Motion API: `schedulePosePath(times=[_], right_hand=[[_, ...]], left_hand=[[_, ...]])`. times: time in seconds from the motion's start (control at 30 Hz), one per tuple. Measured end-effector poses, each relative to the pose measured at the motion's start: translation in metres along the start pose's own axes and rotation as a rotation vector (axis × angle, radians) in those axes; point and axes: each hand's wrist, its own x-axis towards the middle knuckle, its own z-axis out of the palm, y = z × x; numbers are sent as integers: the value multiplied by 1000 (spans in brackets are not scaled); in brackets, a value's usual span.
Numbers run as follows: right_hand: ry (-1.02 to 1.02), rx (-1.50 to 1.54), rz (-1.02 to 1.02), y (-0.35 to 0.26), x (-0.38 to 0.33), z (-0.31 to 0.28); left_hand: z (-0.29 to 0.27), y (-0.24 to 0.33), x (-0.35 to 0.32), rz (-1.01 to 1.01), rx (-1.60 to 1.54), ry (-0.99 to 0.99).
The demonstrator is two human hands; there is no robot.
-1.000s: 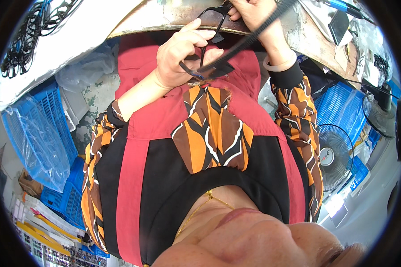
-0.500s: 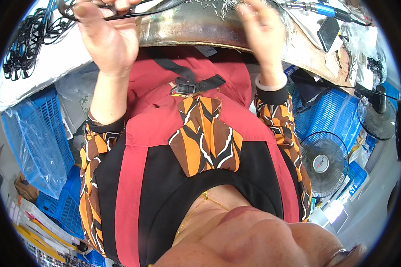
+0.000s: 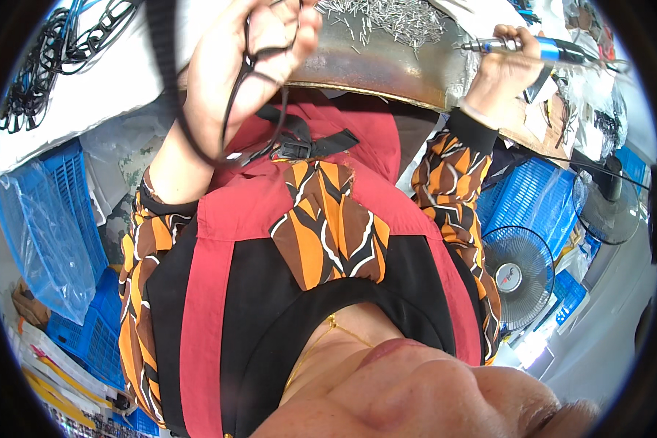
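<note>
Head view is looking down the person's patterned orange-and-brown top and red-and-black apron to a workbench edge at the upper part of the picture. The left hand (image 3: 252, 62) is lifting up near the camera with its fingers curling round a thin black wire loop (image 3: 244, 95), so it is grasping that loop; more black cord is trailing down past the wrist. The right hand (image 3: 505, 69) is gripping a slim blue-and-silver pen-shaped tool (image 3: 533, 50), with its metal tip pointing left over the shallow metal pan (image 3: 387, 69) on the bench.

As for progress, I would judge the work to be somewhere in mid-course: the loop is being held in the air, well apart from the tool tip, and nothing is touching the pan at this instant. How many pieces are finished I cannot tell.

The pan is holding a heap of small silver pins (image 3: 387, 18), spreading loosely across its floor. On the white surface to the left, a bundle of black loops (image 3: 47, 55) is lying in a tangle. Blue plastic crates (image 3: 522, 201) are standing beneath the bench on the right, another blue crate (image 3: 44, 241) draped in clear plastic is sitting on the left, and a small fan (image 3: 517, 277) is standing on the floor.
</note>
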Motion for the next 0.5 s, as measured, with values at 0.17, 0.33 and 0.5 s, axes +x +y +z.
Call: schedulePosePath(times=[0.17,0.33,0.5], right_hand=[[-259,199,108,15,-67,58],[-153,172,135,30,-92,87],[-225,277,201,35,-89,81]], left_hand=[[-14,-37,-45,-486,410,60],[-41,-57,-47,-713,351,148],[-45,-63,-41,-674,336,98]])
